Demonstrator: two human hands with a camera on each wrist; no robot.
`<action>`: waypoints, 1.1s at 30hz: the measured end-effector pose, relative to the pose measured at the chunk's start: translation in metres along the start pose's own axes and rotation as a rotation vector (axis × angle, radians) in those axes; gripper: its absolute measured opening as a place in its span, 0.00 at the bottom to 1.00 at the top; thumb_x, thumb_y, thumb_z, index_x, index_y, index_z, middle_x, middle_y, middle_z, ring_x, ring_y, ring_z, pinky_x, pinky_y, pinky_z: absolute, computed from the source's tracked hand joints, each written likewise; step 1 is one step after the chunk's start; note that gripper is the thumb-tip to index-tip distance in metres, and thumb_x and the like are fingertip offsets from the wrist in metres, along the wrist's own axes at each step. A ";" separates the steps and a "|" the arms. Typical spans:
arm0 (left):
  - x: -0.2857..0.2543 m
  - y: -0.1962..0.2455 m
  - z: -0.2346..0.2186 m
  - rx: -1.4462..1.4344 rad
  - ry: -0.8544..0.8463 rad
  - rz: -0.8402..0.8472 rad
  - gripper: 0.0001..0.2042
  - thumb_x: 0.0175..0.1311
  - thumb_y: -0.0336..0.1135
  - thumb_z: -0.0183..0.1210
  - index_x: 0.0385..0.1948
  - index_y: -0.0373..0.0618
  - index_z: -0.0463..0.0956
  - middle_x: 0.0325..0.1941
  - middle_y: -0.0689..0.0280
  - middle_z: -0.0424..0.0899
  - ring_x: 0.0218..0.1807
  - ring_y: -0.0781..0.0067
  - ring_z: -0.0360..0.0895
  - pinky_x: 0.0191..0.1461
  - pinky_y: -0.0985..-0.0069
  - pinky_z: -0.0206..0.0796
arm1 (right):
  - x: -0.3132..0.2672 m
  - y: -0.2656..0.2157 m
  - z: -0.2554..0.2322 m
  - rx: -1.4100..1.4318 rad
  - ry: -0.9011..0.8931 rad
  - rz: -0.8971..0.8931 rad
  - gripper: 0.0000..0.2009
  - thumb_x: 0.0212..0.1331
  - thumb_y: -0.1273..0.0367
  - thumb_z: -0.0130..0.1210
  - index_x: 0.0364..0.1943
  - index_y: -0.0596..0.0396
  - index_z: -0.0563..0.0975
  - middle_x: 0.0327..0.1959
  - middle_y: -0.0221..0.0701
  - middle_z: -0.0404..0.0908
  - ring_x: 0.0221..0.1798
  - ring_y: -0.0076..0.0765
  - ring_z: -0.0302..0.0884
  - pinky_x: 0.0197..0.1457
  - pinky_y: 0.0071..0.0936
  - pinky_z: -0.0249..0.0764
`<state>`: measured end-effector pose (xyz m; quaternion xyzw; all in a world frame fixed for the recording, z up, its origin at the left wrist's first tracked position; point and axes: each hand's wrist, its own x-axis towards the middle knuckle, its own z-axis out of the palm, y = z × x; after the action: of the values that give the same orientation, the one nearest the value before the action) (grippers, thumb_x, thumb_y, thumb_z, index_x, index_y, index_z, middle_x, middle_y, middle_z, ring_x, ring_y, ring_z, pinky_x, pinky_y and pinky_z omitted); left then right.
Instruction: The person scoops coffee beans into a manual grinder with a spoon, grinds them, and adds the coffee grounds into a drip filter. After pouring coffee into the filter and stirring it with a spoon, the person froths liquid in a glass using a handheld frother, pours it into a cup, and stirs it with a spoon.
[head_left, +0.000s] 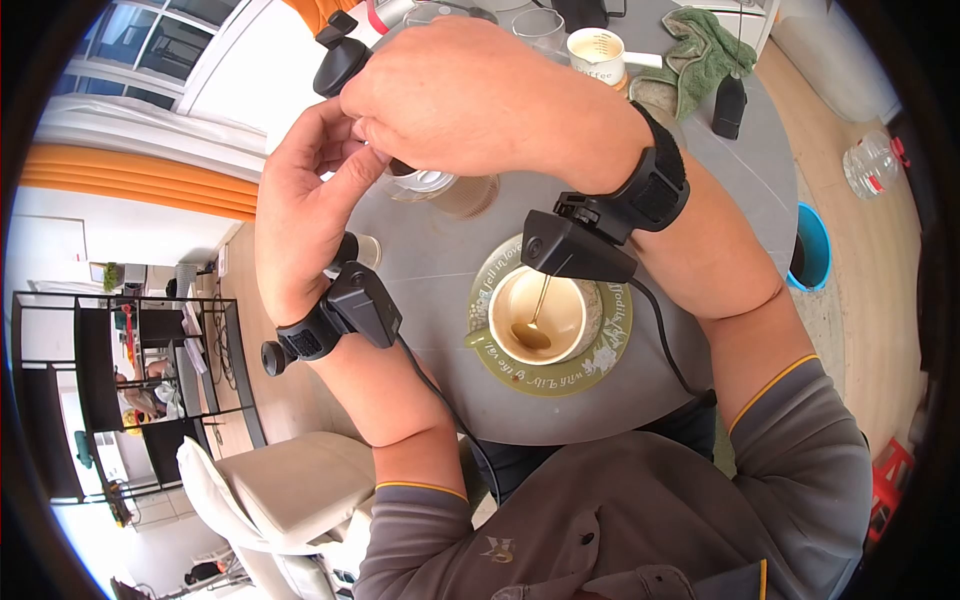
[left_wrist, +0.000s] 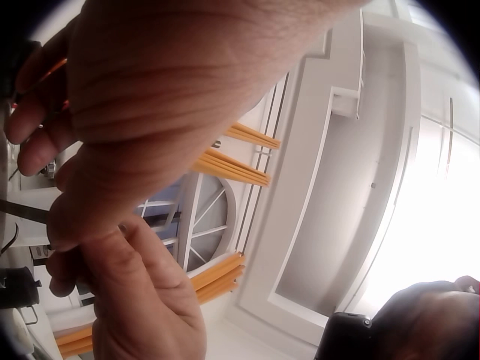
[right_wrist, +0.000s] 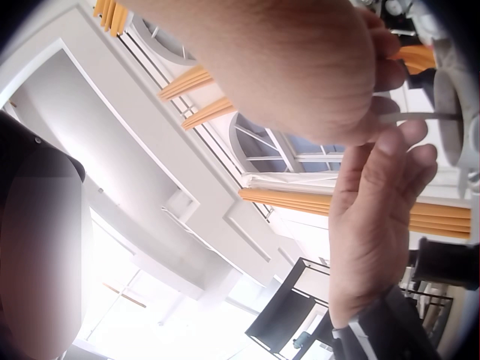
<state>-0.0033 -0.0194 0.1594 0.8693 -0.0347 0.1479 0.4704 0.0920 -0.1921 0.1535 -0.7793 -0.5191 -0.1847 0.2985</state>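
Observation:
In the head view, my left hand (head_left: 300, 195) and right hand (head_left: 465, 95) meet over the table's far left side. Between their thumbs and fingertips they pinch a thin flat strip (left_wrist: 24, 211), which sticks out past the fingers in both wrist views. The fingers of the right hand are mostly hidden behind its back in the head view. Just below the hands stands a clear jar (head_left: 432, 184), partly covered by them. Nearer my body a cream cup (head_left: 497, 335) sits on a green lettered plate (head_left: 555, 382), with a gold spoon (head_left: 535, 333) leaning inside.
A white handled pot (head_left: 597, 65), a clear glass (head_left: 540, 32) and a green towel (head_left: 690, 62) lie at the far side of the grey table (head_left: 430, 400). A small black device (head_left: 730, 108) is near the right edge. On the floor stands a blue bucket (head_left: 815, 245).

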 end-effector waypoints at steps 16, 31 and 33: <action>0.000 0.000 0.000 0.015 -0.004 0.006 0.21 0.61 0.27 0.67 0.57 0.33 0.77 0.47 0.63 0.87 0.43 0.76 0.80 0.54 0.74 0.74 | 0.002 -0.006 -0.006 -0.017 -0.074 0.049 0.09 0.52 0.69 0.61 0.35 0.54 0.88 0.32 0.40 0.88 0.36 0.45 0.88 0.38 0.40 0.83; 0.000 0.000 0.002 -0.003 0.008 -0.002 0.21 0.62 0.28 0.67 0.56 0.32 0.77 0.46 0.63 0.87 0.44 0.76 0.80 0.53 0.74 0.75 | 0.001 -0.001 0.004 -0.020 -0.026 0.006 0.08 0.55 0.68 0.57 0.34 0.54 0.84 0.27 0.41 0.84 0.33 0.53 0.84 0.38 0.47 0.79; 0.000 0.000 0.002 0.004 0.008 -0.004 0.21 0.62 0.29 0.68 0.56 0.32 0.77 0.46 0.63 0.87 0.44 0.77 0.80 0.53 0.74 0.75 | 0.002 0.000 0.006 0.000 -0.035 -0.028 0.07 0.55 0.68 0.57 0.34 0.55 0.84 0.28 0.41 0.84 0.33 0.53 0.84 0.38 0.47 0.79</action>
<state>-0.0029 -0.0209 0.1581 0.8698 -0.0309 0.1503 0.4690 0.0925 -0.1870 0.1503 -0.7752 -0.5351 -0.1750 0.2867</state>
